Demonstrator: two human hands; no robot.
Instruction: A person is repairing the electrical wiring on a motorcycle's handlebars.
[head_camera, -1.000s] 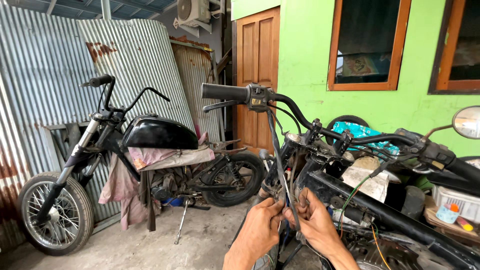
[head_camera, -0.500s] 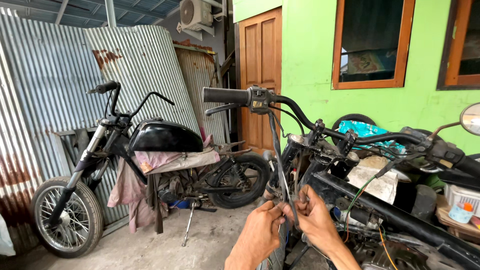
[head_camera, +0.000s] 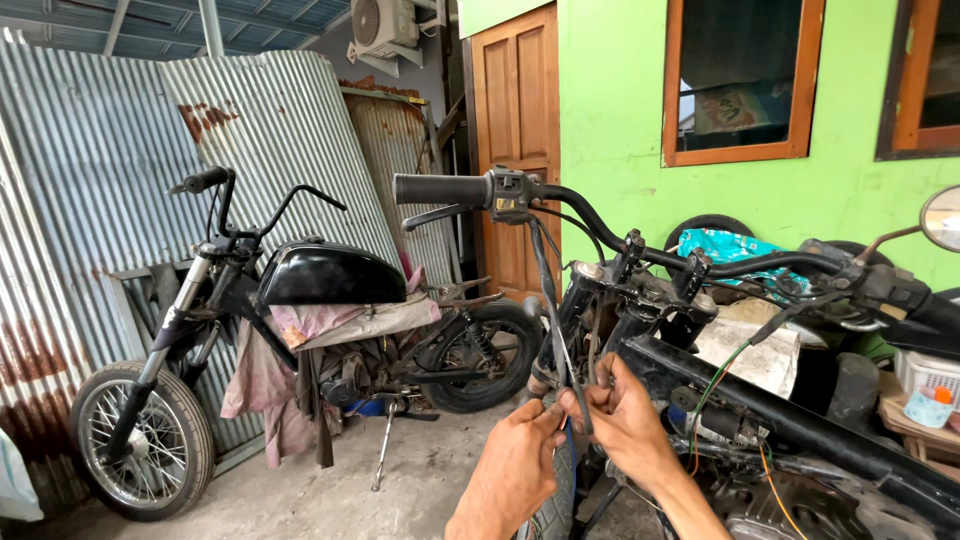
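My left hand (head_camera: 515, 470) and my right hand (head_camera: 622, 420) meet in front of a stripped black motorcycle frame (head_camera: 780, 420). Both pinch a thin grey cable (head_camera: 548, 290) that hangs down from the switch housing (head_camera: 510, 193) on the black handlebar (head_camera: 640, 245). The left fingertips close on the cable's lower end beside the fork top. My right thumb and fingers grip the cable just above. A black rubber grip (head_camera: 435, 189) caps the handlebar's left end, with a lever below it.
A second black motorcycle (head_camera: 300, 330) with cloth draped over its seat stands at the left against corrugated metal sheets (head_camera: 110, 180). A wooden door (head_camera: 515, 120) and a green wall (head_camera: 620, 120) are behind. A round mirror (head_camera: 942, 217) sits at the right edge.
The view has shifted slightly to the left, so the far motorcycle sits further right in frame. My hands have risen a little and stay pinched on the cable.
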